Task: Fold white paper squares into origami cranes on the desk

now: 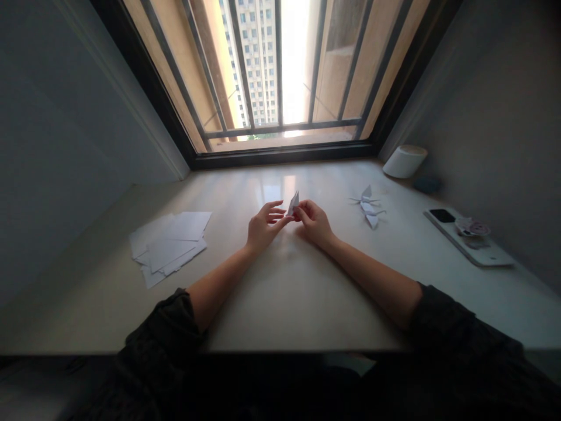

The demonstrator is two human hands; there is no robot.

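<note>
A small folded piece of white paper (293, 204) stands upright above the windowsill, its pointed tip upward. Thumb and fingers of my right hand (314, 220) pinch it at its lower right side. On the other side, my left hand (264, 224) has its fingers stretched out and apart. Its thumb reaches to the paper's lower edge and appears to touch it. To the right of my hands lie two folded paper cranes (369, 206), close together. The inner folds of the held paper are too small to make out.
Loose white paper sheets (177, 242) lie in an overlapping pile at the left. A phone (468, 237) with a coiled cable (472, 227) on it rests at the right. Behind stands a white cylindrical object (405, 161), near the barred window (280, 126).
</note>
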